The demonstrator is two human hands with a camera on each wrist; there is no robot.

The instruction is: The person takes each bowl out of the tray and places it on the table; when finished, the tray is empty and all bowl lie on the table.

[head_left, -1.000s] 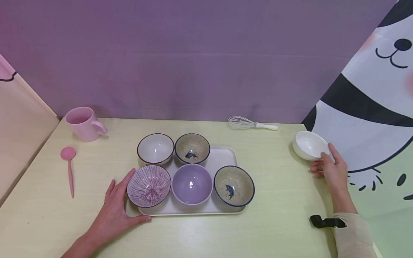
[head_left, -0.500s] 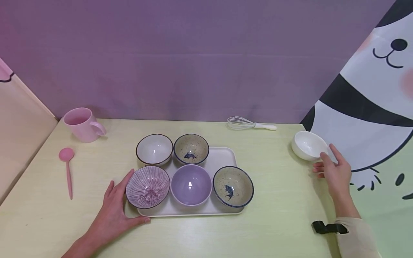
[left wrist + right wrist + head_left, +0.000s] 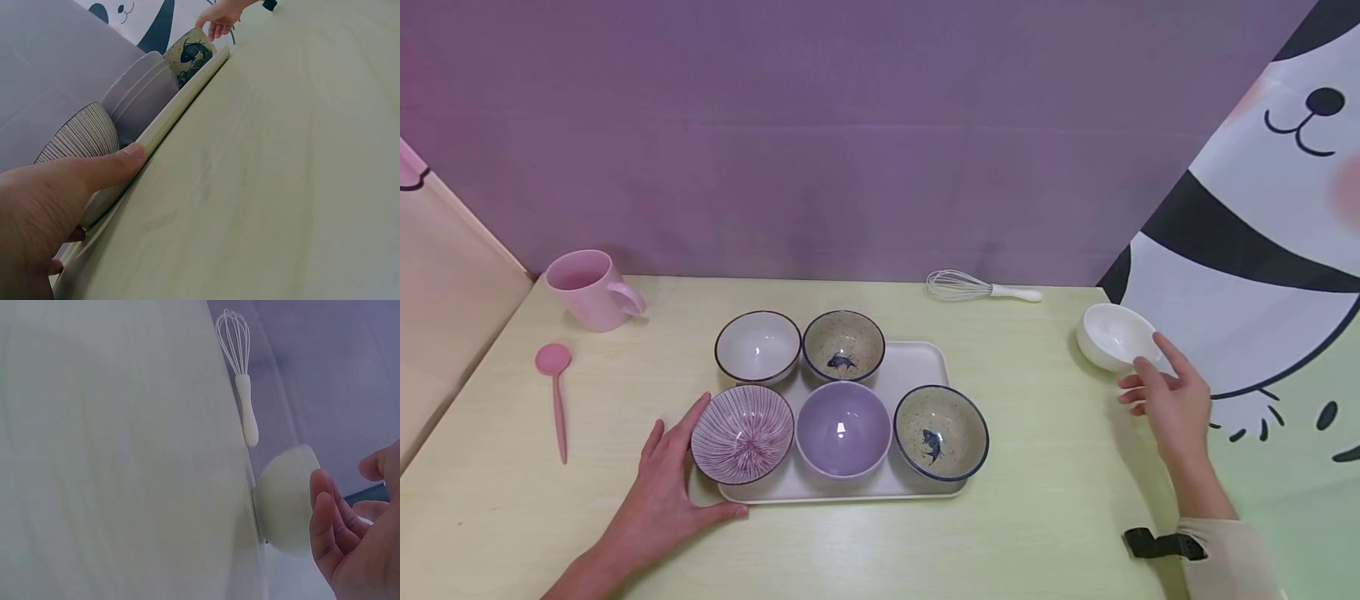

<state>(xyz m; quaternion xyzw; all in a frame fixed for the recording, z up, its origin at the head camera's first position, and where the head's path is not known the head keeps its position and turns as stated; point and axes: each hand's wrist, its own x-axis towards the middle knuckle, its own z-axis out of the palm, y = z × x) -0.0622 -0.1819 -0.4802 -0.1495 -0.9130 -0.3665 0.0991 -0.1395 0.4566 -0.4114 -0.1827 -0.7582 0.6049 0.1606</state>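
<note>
My left hand (image 3: 658,483) rests at the front left corner of a white tray (image 3: 921,362), thumb straight along its front edge and index finger beside a purple-striped bowl (image 3: 743,434). A lavender bowl (image 3: 844,430) and a beige fish-patterned bowl (image 3: 942,433) stand in the same front row. Behind them are a dark-rimmed white bowl (image 3: 757,347) and a second fish bowl (image 3: 844,346). Far right, my right hand (image 3: 1176,408) has loosely bent fingers at the near side of a plain white bowl (image 3: 1116,337). In the right wrist view, its fingers overlap that bowl (image 3: 284,500); contact is unclear.
A white-handled whisk (image 3: 981,287) lies near the back edge of the table. On the left, a pink mug (image 3: 595,292) stands behind a pink spoon (image 3: 556,400). Purple cloth (image 3: 850,167) hangs behind the table, and a panda-printed cloth (image 3: 1262,242) hangs at the right.
My right hand drew slightly away from the plain white bowl, then came back a little to the left. The bowl keeps its place. My left hand and the tray have stayed put.
</note>
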